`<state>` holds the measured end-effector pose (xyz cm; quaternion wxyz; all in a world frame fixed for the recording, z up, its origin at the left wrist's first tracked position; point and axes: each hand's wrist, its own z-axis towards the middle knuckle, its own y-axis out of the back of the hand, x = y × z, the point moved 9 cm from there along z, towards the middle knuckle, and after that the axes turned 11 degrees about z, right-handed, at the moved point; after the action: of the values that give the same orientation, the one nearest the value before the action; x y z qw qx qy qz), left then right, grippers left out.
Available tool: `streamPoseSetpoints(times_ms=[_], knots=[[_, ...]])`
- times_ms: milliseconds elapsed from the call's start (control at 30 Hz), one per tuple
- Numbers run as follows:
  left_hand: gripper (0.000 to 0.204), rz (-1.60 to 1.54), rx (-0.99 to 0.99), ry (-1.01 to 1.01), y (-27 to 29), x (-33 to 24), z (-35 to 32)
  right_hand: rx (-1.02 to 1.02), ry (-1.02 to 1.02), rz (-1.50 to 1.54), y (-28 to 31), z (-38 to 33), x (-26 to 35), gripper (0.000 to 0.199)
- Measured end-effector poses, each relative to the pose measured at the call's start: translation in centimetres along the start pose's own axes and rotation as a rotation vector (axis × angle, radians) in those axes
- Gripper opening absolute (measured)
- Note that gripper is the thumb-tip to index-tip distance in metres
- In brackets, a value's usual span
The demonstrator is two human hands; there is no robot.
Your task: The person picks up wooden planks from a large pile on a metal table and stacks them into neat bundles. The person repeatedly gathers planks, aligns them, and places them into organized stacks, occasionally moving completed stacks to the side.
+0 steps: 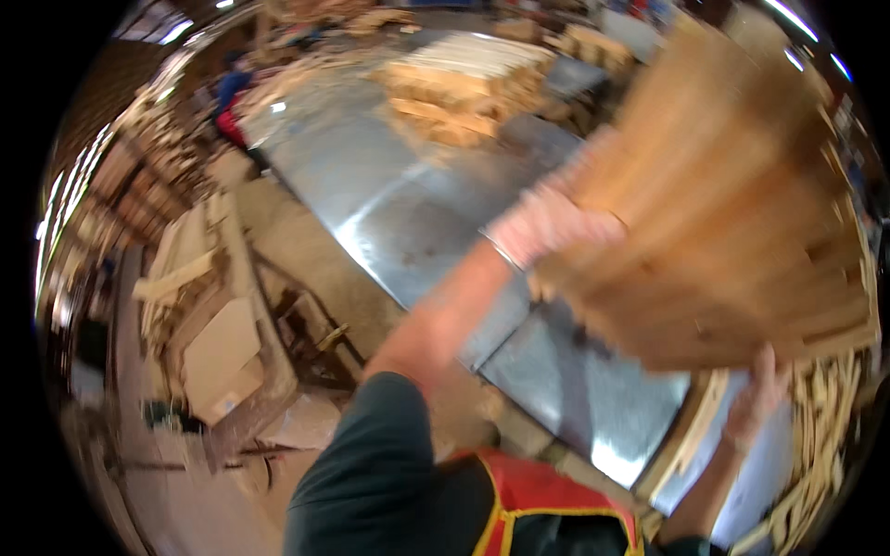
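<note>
A wide bundle of brown wooden boards (714, 222), blurred by motion, is tilted up in front of me on the right. My left hand (561, 222), in a pale pinkish glove, is closed on its left edge, with the fingers partly smeared. At the bundle's lower edge, my right hand (756, 403) grips from below, and part of its fingers is hidden by the wood. Beneath the load lies a shiny metal tabletop (399, 213).
Farther back on the metal table stands a stack of pale wooden slats (468, 69). Thin wood strips (825, 445) are piled at the lower right. On the left a bin (264, 334) holds wood pieces and cardboard (221, 357). A person in blue and red (232, 102) is at the far left.
</note>
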<state>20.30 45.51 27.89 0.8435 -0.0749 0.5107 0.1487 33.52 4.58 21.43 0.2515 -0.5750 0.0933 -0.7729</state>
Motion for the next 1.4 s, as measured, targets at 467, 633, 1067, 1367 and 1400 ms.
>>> streamPoseSetpoints(times_ms=[467,633,1067,1367,1400], knots=[[0.062,1.722,0.952,0.343,11.3,31.7,-28.1,0.884,-0.259,-1.61,4.0,-22.1,-28.2,0.07],[0.053,1.076,0.807,0.878,8.9,28.1,-21.9,0.586,-0.754,-1.023,7.9,-17.3,-28.5,0.055],[0.07,0.447,0.013,1.186,14.2,25.6,-25.2,0.049,-0.984,0.013,-9.8,-18.9,-31.4,0.062],[0.08,1.384,0.044,0.956,23.2,22.2,-25.0,0.323,-0.979,-0.023,-6.3,-19.0,-30.1,0.082],[0.076,1.473,0.0,0.732,21.1,21.0,-24.2,0.282,-0.918,-0.13,-3.1,-18.3,-28.6,0.084]])
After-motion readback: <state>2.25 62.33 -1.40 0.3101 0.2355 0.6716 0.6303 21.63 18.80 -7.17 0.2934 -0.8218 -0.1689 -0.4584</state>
